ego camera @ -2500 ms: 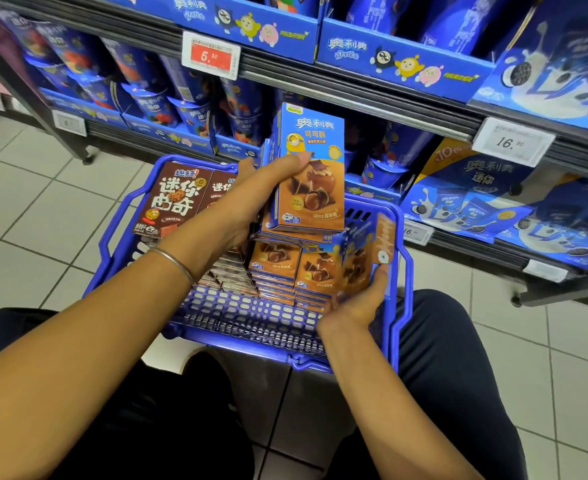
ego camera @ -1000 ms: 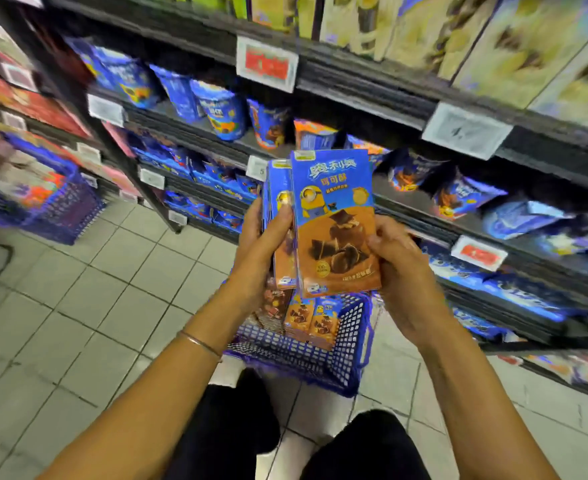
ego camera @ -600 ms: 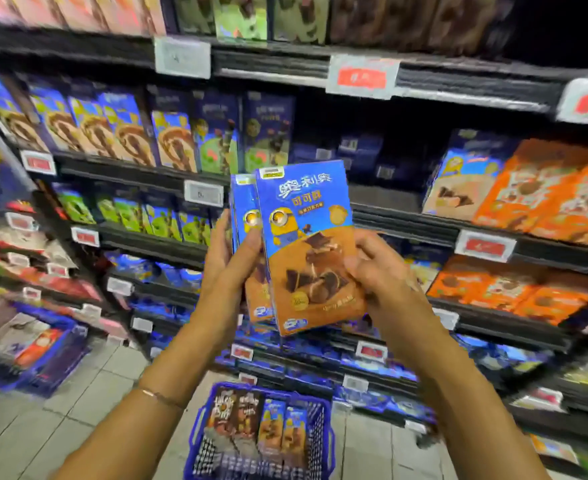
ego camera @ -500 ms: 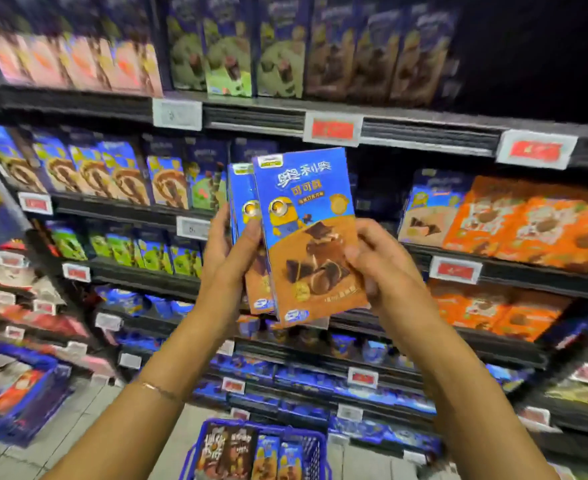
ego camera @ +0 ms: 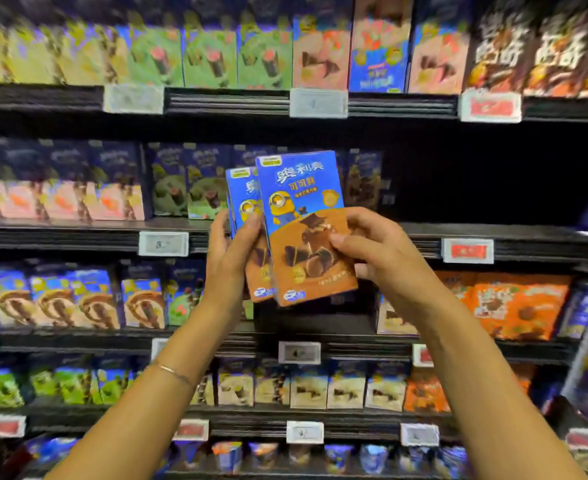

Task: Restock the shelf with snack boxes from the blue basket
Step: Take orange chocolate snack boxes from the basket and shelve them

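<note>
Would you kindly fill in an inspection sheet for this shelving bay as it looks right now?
Surface: shelf has a dark unfilled gap behind and right of the hands.
Job's things: front snack box and rear snack box are held roughly upright, overlapping, in front of the shelf; blue basket out of view.
Clutter: nothing seen.
Grippers: left hand grips the rear snack box; right hand pinches the front snack box at its right side.
Cables: nothing seen.
Surroundings: stocked rows above, below and left, blurred; price tags on shelf edges; orange packs lower right.
</note>
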Demonstrator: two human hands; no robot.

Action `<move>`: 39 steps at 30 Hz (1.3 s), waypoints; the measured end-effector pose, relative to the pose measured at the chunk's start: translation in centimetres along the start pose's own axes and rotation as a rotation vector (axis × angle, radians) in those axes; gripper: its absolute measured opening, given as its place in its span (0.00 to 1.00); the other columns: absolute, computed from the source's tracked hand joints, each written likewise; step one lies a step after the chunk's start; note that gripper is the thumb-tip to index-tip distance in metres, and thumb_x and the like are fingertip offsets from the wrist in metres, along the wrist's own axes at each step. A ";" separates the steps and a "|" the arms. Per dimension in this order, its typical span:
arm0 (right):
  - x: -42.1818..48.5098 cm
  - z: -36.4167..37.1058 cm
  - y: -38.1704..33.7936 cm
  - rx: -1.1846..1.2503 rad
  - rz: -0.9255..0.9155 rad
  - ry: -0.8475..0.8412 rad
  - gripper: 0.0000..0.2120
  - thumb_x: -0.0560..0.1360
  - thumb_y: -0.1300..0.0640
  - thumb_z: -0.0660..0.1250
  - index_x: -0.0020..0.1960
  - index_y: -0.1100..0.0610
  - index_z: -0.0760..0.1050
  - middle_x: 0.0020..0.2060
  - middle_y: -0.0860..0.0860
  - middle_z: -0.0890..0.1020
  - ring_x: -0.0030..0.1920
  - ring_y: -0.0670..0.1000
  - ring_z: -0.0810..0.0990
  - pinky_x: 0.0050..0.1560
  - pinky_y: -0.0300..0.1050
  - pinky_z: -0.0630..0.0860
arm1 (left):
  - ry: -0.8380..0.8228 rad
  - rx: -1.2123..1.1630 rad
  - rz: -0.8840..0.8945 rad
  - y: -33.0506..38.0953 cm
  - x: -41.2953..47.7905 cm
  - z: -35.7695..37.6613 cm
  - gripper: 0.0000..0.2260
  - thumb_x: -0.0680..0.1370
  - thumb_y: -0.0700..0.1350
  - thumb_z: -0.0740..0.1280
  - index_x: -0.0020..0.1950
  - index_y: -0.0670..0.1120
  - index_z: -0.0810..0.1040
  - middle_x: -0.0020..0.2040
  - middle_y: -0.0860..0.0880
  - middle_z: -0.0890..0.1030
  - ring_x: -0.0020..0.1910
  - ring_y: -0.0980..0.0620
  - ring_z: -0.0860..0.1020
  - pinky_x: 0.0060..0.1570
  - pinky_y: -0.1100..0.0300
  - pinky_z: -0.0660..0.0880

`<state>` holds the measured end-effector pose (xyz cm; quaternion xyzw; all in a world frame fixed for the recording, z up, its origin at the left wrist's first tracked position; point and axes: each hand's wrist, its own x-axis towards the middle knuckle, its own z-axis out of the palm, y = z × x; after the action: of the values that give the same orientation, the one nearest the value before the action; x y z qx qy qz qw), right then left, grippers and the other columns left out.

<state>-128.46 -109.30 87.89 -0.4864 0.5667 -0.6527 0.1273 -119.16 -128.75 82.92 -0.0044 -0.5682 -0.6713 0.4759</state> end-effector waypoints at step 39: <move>25.6 -9.7 10.8 -1.086 0.234 0.317 0.19 0.83 0.53 0.60 0.69 0.62 0.71 0.66 0.64 0.77 0.65 0.64 0.77 0.62 0.54 0.74 | 0.136 0.138 0.108 1.0 9.7 1.9 0.42 0.70 0.60 0.74 0.77 0.39 0.68 0.67 0.38 0.83 0.61 0.37 0.85 0.57 0.44 0.83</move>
<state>-152.89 -125.22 92.25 -0.3124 0.8827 -0.3145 -0.1558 -124.87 -133.32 89.62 0.0432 -0.5786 -0.6027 0.5479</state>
